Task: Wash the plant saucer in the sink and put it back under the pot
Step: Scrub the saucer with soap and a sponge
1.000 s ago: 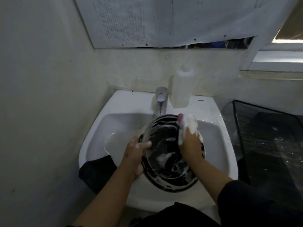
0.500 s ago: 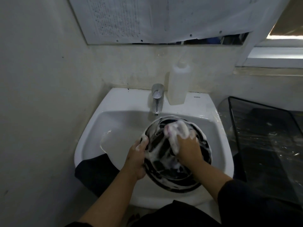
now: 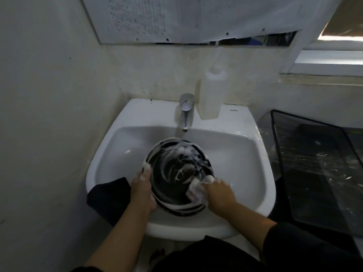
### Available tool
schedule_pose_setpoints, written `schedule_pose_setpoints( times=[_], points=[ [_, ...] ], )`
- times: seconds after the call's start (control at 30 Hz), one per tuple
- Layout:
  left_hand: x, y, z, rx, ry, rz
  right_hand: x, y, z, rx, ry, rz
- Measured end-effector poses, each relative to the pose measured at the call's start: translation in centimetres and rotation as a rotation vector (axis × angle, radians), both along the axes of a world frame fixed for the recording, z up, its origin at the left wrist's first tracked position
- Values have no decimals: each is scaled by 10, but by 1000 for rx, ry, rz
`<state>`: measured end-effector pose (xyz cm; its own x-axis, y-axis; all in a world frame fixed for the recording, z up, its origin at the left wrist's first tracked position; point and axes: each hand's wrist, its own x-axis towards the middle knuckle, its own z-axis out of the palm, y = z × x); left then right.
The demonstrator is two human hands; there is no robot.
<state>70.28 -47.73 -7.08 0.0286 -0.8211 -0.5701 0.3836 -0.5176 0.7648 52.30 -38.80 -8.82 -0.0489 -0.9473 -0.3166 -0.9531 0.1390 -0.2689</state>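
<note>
A round black plant saucer (image 3: 174,169), streaked with white foam, is tilted over the white sink (image 3: 245,154). My left hand (image 3: 142,190) grips the saucer's left rim, thumb on the inside. My right hand (image 3: 219,193) presses a foamy white sponge (image 3: 196,190) against the saucer's lower right inner edge. The pot is not in view.
A chrome tap (image 3: 185,111) stands at the back of the sink with a white plastic bottle (image 3: 212,93) to its right. A dark cloth (image 3: 109,195) hangs over the sink's front left rim. A black bin lined with clear plastic (image 3: 318,173) stands to the right. A wall is close on the left.
My right hand has swept the sponge from the saucer's upper part down to its lower right edge. My left hand still holds the left rim.
</note>
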Motion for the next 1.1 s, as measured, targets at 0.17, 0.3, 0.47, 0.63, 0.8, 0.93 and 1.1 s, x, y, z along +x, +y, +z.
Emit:
schedule_pose_setpoints(
  times=[0.17,0.3,0.47,0.63,0.8,0.93,1.1],
  points=[
    [-20,-1,10,-81,-59,-57,46,-7,19,58,-198,245],
    [-20,1,7,-10,25,-59,47,-26,-6,116,-140,248],
    [-22,1,6,39,63,-27,29,-47,-14,-73,-28,-190],
    [-19,0,5,84,6,-93,66,-42,22,-228,-333,127],
    [-11,13,6,-8,-40,-215,10,-74,14,-166,-215,-352],
    [-19,16,10,-72,-73,-342,32,-76,4,-89,-151,-275],
    [-7,6,5,119,189,-179,59,-30,35,-30,-268,177]
  ],
)
